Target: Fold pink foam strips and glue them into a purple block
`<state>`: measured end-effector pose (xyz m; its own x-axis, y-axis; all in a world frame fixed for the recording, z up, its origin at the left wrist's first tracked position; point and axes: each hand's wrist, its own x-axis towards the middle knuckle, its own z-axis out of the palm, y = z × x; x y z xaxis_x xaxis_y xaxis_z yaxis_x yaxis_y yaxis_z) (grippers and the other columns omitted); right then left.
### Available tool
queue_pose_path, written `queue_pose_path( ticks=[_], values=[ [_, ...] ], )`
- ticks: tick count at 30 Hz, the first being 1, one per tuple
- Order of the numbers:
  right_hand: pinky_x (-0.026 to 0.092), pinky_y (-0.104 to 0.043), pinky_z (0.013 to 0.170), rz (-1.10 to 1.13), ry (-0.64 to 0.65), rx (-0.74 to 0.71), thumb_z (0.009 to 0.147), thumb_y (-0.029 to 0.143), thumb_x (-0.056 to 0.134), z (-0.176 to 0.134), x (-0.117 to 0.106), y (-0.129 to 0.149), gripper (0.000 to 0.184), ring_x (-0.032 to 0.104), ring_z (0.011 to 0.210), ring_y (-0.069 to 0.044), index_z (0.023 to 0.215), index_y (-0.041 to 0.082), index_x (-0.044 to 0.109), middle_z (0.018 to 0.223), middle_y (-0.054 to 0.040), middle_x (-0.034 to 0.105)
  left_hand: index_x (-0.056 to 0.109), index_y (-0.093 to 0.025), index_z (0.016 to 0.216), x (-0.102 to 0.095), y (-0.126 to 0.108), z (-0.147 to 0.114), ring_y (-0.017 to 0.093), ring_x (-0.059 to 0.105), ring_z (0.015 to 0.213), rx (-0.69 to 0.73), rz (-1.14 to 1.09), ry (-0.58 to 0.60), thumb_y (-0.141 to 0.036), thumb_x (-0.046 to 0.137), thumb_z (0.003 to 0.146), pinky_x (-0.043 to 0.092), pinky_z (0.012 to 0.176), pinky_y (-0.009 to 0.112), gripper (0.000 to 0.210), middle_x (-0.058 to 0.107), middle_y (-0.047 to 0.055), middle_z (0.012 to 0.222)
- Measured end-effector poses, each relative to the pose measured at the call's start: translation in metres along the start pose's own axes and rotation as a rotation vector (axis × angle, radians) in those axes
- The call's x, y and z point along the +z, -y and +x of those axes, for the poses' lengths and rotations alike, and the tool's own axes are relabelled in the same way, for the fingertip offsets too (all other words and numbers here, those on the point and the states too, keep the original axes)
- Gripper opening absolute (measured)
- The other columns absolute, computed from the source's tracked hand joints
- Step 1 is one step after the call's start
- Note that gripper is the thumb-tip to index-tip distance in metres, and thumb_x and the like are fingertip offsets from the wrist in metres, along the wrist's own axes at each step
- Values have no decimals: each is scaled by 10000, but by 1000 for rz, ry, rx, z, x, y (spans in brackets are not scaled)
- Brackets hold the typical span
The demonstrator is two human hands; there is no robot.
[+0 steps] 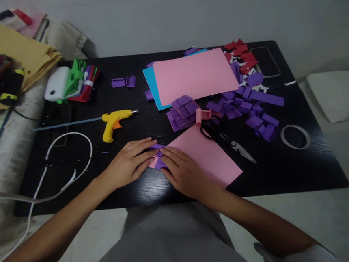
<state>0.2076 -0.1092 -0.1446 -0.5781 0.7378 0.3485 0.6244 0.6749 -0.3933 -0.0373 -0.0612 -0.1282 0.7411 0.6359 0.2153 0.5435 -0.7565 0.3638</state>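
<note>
Between my hands, near the front of the black table, lies a small pink paper piece (pixel 152 163) with purple folded paper strips (pixel 159 162) on it. My left hand (pixel 132 158) reaches it from the left, fingers stretched out and tips resting on the strips. From the right, my right hand (pixel 183 170) lays its spread fingers over the strips' other edge. Both hands cover part of the piece. Under my right hand, a pink sheet (pixel 211 162) extends to the right. Just beyond are finished-looking purple-covered pieces (pixel 184 111) and black-handled scissors (pixel 228 140).
A yellow glue gun (pixel 112 121) with a long glue stick lies left of my hands. Pink card sheets (pixel 194 75) rest over blue ones behind. Loose purple papers (pixel 249 109), red scraps (pixel 244 55) and a tape roll (pixel 295 136) lie right. A white cable (pixel 90 152) loops at left.
</note>
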Motion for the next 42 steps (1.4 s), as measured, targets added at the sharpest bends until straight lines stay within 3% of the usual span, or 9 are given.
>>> queue_pose_path(
  ticks=[7, 12, 20, 36, 42],
  values=[
    [498, -482, 1231, 49, 86, -81, 1080, 203, 498, 2, -1, -14, 389, 585, 1437, -269, 1398, 24, 631, 1480, -209, 657, 655, -114, 1410, 2, -9, -12, 313, 570, 1456, 70, 138, 19, -165, 586, 1037, 513, 1192, 528, 382, 663, 140, 1491],
    [481, -506, 1248, 91, 80, -70, 1053, 155, 513, 2, -1, -13, 379, 549, 1468, -279, 1371, 3, 653, 1482, -242, 643, 560, -162, 1530, 6, -13, -17, 316, 527, 1496, 44, 193, 52, -160, 545, 1050, 482, 1221, 564, 480, 602, 109, 1558],
    [466, -503, 1259, 86, 83, -80, 1045, 148, 528, 1, 1, -14, 360, 544, 1468, -286, 1334, -13, 670, 1470, -254, 645, 554, -147, 1527, 10, -12, -16, 313, 557, 1470, 54, 198, 20, -143, 552, 1043, 522, 1188, 552, 485, 613, 112, 1545],
    [446, -487, 1269, 79, 133, -61, 1048, 172, 533, 1, -1, -13, 419, 518, 1501, -270, 1435, 27, 598, 1525, -223, 615, 618, -145, 1431, 5, -9, -11, 300, 596, 1434, 0, 65, 17, -235, 576, 1061, 531, 1165, 543, 383, 674, 136, 1478],
    [421, -488, 1283, 56, 157, -83, 1043, 121, 527, -2, -1, -14, 340, 487, 1526, -272, 1355, 86, 658, 1548, -208, 596, 728, -199, 1235, 4, -8, -10, 291, 601, 1432, -37, 3, 20, -257, 580, 1062, 533, 1164, 540, 235, 687, 106, 1466]
  ],
)
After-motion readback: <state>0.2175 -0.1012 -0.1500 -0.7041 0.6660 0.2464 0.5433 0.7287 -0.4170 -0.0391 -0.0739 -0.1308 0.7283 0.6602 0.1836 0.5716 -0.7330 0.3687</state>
